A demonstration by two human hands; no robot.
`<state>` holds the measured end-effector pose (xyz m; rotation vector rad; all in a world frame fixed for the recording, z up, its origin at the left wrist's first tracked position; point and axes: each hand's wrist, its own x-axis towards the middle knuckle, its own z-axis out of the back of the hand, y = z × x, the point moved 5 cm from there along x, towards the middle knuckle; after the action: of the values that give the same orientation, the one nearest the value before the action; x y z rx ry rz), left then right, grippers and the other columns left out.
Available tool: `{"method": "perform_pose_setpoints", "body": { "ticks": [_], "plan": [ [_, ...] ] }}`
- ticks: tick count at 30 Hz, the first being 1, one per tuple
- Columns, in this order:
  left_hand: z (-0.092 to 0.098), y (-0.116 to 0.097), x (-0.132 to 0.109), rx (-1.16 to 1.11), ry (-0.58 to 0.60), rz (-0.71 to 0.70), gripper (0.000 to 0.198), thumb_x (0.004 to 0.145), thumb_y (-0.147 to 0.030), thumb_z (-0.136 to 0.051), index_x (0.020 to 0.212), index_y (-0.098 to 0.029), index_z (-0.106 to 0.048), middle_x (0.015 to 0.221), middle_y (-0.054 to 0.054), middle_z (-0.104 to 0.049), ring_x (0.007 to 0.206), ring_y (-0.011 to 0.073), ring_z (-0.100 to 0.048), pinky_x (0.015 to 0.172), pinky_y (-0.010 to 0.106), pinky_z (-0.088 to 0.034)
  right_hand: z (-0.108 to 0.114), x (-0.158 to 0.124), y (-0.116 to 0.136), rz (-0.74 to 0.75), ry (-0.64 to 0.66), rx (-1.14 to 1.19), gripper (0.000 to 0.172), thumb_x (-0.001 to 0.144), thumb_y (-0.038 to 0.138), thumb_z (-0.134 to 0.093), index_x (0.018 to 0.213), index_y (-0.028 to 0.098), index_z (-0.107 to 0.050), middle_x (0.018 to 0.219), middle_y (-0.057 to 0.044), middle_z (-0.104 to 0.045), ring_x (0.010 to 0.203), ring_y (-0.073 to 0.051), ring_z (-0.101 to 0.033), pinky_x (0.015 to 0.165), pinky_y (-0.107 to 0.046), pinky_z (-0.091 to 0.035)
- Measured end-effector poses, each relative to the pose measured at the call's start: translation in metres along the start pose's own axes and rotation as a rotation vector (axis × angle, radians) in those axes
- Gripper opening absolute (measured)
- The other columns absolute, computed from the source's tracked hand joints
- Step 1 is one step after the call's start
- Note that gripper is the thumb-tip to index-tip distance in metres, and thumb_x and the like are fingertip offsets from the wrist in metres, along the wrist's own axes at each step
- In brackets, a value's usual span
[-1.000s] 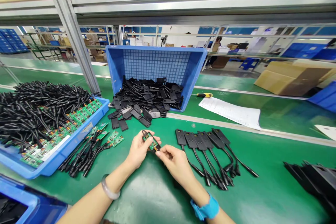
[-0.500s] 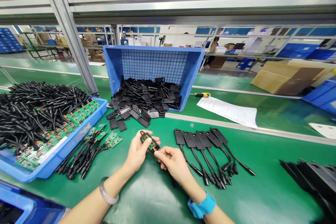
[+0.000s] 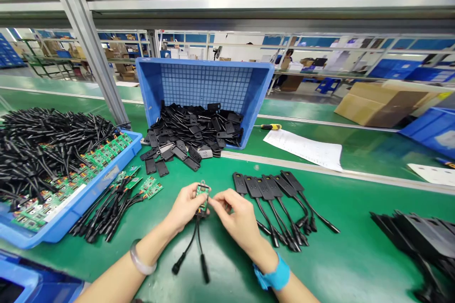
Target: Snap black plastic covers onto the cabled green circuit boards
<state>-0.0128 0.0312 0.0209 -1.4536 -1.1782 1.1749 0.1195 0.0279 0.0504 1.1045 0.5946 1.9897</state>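
Green circuit board [image 3: 203, 197] held up over the bench [image 3: 231, 270], mid-frame, between both hands; component side faces up, so this one reads as unfinished. Left hand [image 3: 185, 204] has it gripped, thumb across the face, fingers mostly hidden beneath. Dark edging and a small loop at the top suggest it sits in a shell half, but fingers cover too much to be sure. Two black leads [image 3: 203, 265] hang from its lower end, connectors toward the wearer. Right hand [image 3: 236, 212] has thumb and fingertips bunched narrow at the board's right edge; cannot tell if they pinch anything or just touch.

Progress: six cased units [image 3: 266, 188] lie in a row right of the hands, no bare board faces showing, judged done. More dark pieces [image 3: 423, 236] at far right, too blurred to call. Left over: a small bunch of loose boards [image 3: 151, 188] with cables beside the blue tray [image 3: 132, 152], which is itself heaped with more, plus plenty of black shells [image 3: 194, 128] spilling out of the tipped blue crate [image 3: 206, 80]. By those heaps, most of the work looks undone, early stage
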Motion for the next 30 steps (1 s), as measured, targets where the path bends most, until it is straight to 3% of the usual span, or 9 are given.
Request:
{"method": "perform_pose_setpoints", "body": {
  "ticks": [3,8,30],
  "plan": [
    [-0.005,0.007,0.001,0.103,0.074,0.018,0.022,0.072,-0.033,-0.060,0.085,-0.015,-0.056,0.070,0.002,-0.063,0.047,0.0105,-0.056,0.046,0.020,-0.044,0.005,0.000,0.001,0.162,-0.023,-0.154,0.022,0.095,0.023,-0.045,0.093,0.019,-0.066,0.080,-0.005,-0.061,0.073,-0.015,-0.058,0.066,-0.025,-0.045],
    [-0.010,0.012,0.000,0.256,0.132,-0.013,0.011,0.072,-0.026,-0.054,0.075,-0.016,-0.057,0.066,0.002,-0.063,0.045,0.0105,-0.055,0.043,0.019,-0.041,0.000,-0.001,0.003,0.328,0.008,-0.397,0.026,0.096,0.022,-0.043,0.091,0.020,-0.069,0.077,-0.005,-0.058,0.070,-0.016,-0.054,0.061,-0.026,-0.041],
    [-0.006,0.024,0.002,0.382,0.137,0.013,0.014,0.068,-0.020,-0.047,0.075,-0.016,-0.059,0.067,0.003,-0.068,0.045,0.0120,-0.058,0.041,0.018,-0.040,-0.003,0.000,-0.005,0.279,0.056,-0.263,0.023,0.095,0.023,-0.048,0.084,0.020,-0.068,0.078,-0.004,-0.065,0.072,-0.016,-0.058,0.065,-0.027,-0.045]
  ]
}}
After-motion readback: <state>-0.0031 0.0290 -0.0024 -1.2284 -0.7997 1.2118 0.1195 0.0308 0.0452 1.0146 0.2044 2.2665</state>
